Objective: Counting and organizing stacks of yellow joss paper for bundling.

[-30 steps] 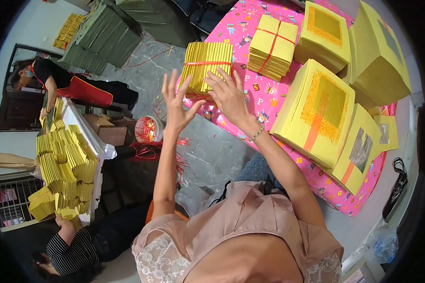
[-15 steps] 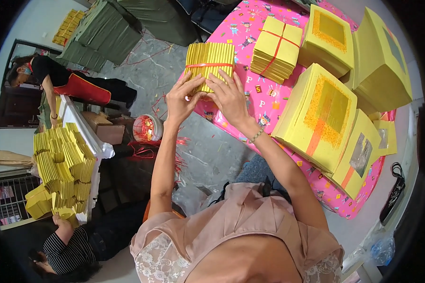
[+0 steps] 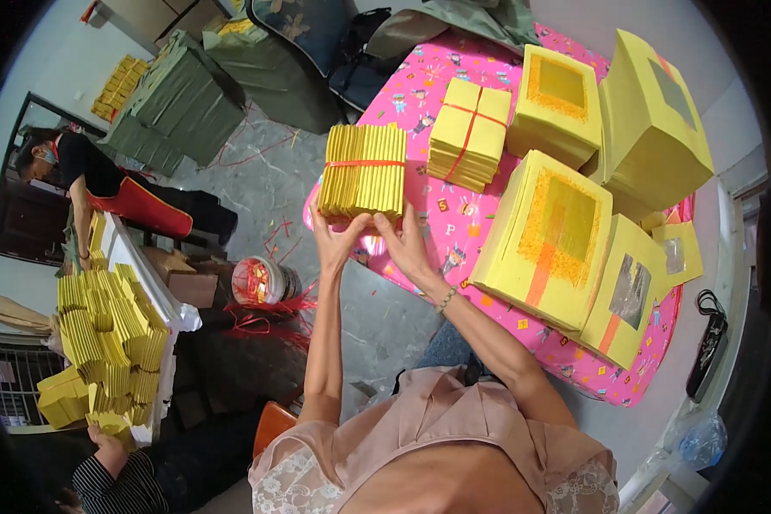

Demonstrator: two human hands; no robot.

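The left hand (image 3: 334, 242) grasps the near left corner of the yellow bundle (image 3: 365, 188), at the left end of the pink tabletop (image 3: 437, 248); the right hand (image 3: 406, 248) grasps its near right corner. Probably folded paper, it should be light, firm but easily creased: best held by both sides, clear of the red strap (image 3: 366, 163).

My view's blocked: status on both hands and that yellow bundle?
Left hand and right hand cupping near corners of yellow bundle. Red band around it. Tied stack to its right, nothing blocking.
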